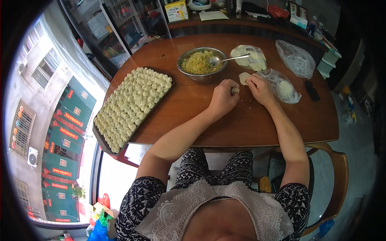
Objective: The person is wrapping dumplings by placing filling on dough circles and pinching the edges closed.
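Observation:
Above the right half of the table, my left hand [225, 97] curls its fingers round a small pale dumpling [235, 91], partly hidden by the fingers. Close beside it, my right hand [260, 89] pinches the edge of a thin, round dumpling wrapper [243, 78]. Beyond my hands stands a steel bowl [202, 77] of yellowish chopped filling [197, 62], with a metal spoon [236, 58] resting in it. To the left, a dark tray [101, 139] carries rows of pleated dumplings [134, 104].
Wrappers lie in a clear bag [295, 96] by my right hand, and another stack of wrappers [248, 57] sits behind it. A crumpled clear bag [296, 59] and a small black object [311, 90] are at the right. A wooden chair [339, 176] stands right of me.

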A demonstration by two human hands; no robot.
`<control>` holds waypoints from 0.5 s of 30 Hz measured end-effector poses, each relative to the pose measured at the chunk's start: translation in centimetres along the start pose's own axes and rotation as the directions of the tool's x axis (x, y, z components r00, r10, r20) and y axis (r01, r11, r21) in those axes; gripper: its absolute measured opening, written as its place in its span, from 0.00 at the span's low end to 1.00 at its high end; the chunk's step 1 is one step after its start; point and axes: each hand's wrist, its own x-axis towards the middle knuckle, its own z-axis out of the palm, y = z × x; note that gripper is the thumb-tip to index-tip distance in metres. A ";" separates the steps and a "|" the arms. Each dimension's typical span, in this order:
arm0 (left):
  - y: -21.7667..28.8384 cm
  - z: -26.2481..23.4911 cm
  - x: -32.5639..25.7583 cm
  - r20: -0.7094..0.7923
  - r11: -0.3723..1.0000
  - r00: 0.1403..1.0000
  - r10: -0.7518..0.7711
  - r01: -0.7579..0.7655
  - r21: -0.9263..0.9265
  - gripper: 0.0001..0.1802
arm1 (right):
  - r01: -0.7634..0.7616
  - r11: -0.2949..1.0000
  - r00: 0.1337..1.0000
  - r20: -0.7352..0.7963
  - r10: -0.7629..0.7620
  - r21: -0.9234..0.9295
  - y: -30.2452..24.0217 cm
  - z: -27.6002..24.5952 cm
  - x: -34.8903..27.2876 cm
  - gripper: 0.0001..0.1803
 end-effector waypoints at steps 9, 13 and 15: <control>1.7 -1.7 0.2 -0.067 0.998 0.997 0.022 -0.018 0.054 0.12 | 0.008 0.999 1.000 -0.006 -0.008 0.046 0.4 0.2 0.1 0.09; 3.4 -4.2 -0.5 -0.023 0.994 0.994 -0.108 0.108 0.014 0.13 | 0.015 1.000 1.000 0.013 -0.015 0.027 0.5 0.0 0.0 0.08; 3.9 -5.9 -1.0 -0.008 0.988 0.989 -0.148 0.149 0.032 0.13 | 0.007 0.999 1.000 0.017 -0.007 0.031 0.1 -0.2 0.0 0.08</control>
